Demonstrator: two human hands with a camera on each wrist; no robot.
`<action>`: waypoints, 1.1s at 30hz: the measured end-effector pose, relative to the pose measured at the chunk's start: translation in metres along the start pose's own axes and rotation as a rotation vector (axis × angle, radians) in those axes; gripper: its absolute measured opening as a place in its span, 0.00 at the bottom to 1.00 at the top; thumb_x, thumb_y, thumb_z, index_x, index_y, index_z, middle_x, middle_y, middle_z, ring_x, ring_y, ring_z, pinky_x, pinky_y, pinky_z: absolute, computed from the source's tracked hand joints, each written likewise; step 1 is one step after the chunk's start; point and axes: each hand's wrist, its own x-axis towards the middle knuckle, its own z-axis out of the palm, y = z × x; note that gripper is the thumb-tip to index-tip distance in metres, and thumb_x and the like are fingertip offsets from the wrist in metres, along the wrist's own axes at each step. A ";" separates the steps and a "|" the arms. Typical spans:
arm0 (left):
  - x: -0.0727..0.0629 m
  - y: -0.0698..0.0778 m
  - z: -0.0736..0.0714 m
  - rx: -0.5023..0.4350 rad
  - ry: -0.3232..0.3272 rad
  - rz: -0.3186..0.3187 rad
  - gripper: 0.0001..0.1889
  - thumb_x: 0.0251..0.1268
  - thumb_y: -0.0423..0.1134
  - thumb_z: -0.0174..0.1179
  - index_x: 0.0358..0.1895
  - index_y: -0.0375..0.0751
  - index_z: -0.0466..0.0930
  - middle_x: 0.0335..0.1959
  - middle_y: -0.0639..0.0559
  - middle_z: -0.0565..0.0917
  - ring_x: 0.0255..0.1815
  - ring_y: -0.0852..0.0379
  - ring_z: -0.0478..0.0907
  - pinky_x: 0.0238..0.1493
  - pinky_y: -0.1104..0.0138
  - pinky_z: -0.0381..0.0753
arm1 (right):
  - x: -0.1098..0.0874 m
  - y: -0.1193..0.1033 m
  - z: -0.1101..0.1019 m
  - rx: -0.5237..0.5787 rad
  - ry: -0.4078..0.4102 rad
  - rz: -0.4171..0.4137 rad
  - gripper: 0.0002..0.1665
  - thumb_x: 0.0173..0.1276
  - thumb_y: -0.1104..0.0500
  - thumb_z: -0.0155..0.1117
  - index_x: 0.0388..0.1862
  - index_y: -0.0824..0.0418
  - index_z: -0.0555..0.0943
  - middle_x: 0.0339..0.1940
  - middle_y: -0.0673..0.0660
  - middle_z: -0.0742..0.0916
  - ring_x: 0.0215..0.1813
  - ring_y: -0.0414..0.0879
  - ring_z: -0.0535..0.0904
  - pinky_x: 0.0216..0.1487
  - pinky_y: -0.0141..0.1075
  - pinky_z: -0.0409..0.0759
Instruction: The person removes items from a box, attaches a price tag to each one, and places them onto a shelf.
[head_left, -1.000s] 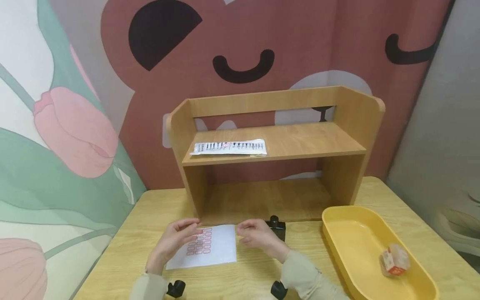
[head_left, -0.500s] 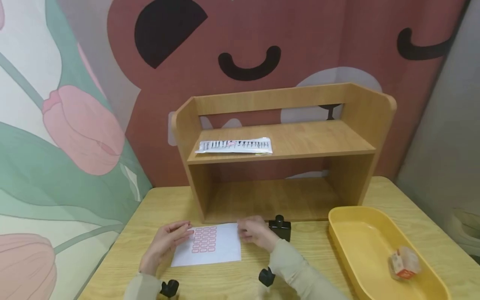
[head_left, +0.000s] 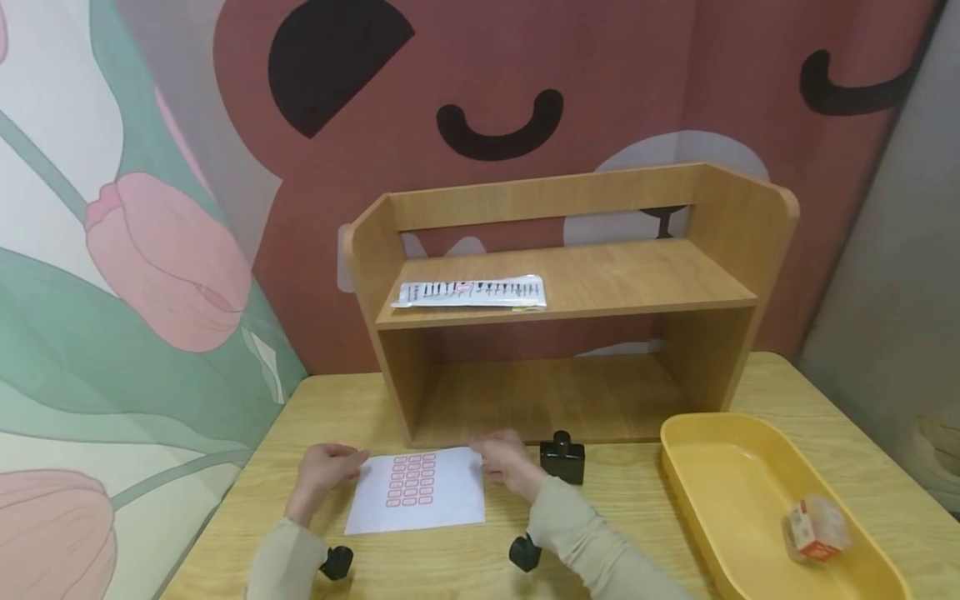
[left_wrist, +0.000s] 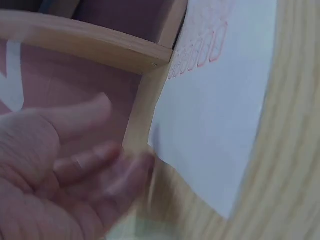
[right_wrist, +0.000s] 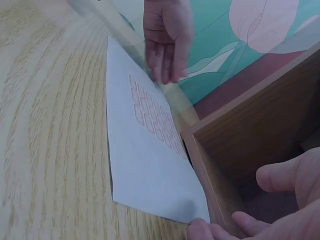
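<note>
One left hand (head_left: pixel 322 475), one right hand (head_left: pixel 512 463), both released, one sheet (head_left: pixel 417 492) between, lower centre, one tray (head_left: pixel 738 487), lower right

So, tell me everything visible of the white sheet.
The white sheet looks like thin paper, rectangular, printed with three columns of red rounded boxes. It lies almost flat on the wooden table, before the shelf. The left hand is near its far left corner, the right hand at its far right corner; contact is unclear.
</note>
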 end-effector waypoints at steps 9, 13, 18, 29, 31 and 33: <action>0.003 0.009 0.004 0.077 0.055 -0.135 0.19 0.55 0.37 0.67 0.42 0.21 0.78 0.34 0.37 0.81 0.22 0.57 0.78 0.25 0.68 0.79 | 0.000 -0.001 0.007 -0.002 0.007 0.001 0.28 0.64 0.62 0.63 0.56 0.76 0.64 0.55 0.74 0.73 0.58 0.73 0.69 0.56 0.58 0.72; 0.005 0.008 0.008 0.050 0.043 -0.147 0.20 0.52 0.35 0.68 0.43 0.21 0.78 0.33 0.40 0.81 0.25 0.57 0.77 0.26 0.70 0.78 | 0.001 -0.001 0.011 -0.003 0.007 0.001 0.25 0.65 0.65 0.61 0.56 0.76 0.65 0.56 0.73 0.73 0.58 0.74 0.68 0.57 0.62 0.70; 0.009 0.006 0.013 0.010 -0.006 -0.180 0.19 0.51 0.35 0.69 0.42 0.22 0.79 0.26 0.46 0.79 0.22 0.59 0.73 0.24 0.71 0.73 | 0.001 0.000 0.012 -0.016 0.010 -0.003 0.24 0.66 0.65 0.60 0.56 0.76 0.65 0.55 0.72 0.74 0.58 0.74 0.68 0.56 0.62 0.70; 0.009 0.000 0.009 -0.029 -0.125 -0.108 0.19 0.59 0.33 0.64 0.49 0.24 0.76 0.36 0.43 0.80 0.32 0.54 0.75 0.30 0.67 0.74 | 0.001 0.001 0.010 -0.045 -0.010 -0.024 0.22 0.66 0.65 0.60 0.55 0.76 0.68 0.39 0.63 0.78 0.42 0.61 0.77 0.45 0.51 0.78; 0.009 -0.003 0.007 -0.048 -0.138 -0.086 0.15 0.60 0.33 0.63 0.47 0.27 0.77 0.35 0.44 0.81 0.31 0.54 0.76 0.30 0.66 0.75 | 0.002 0.003 0.009 -0.074 -0.005 -0.037 0.23 0.66 0.65 0.59 0.57 0.76 0.68 0.32 0.57 0.76 0.29 0.48 0.73 0.33 0.40 0.76; 0.008 -0.005 0.005 -0.083 -0.164 -0.076 0.12 0.63 0.33 0.62 0.47 0.30 0.78 0.34 0.45 0.81 0.30 0.54 0.77 0.29 0.66 0.75 | 0.003 0.005 0.009 -0.097 0.007 -0.050 0.25 0.66 0.65 0.59 0.58 0.77 0.68 0.29 0.55 0.74 0.23 0.42 0.64 0.25 0.34 0.67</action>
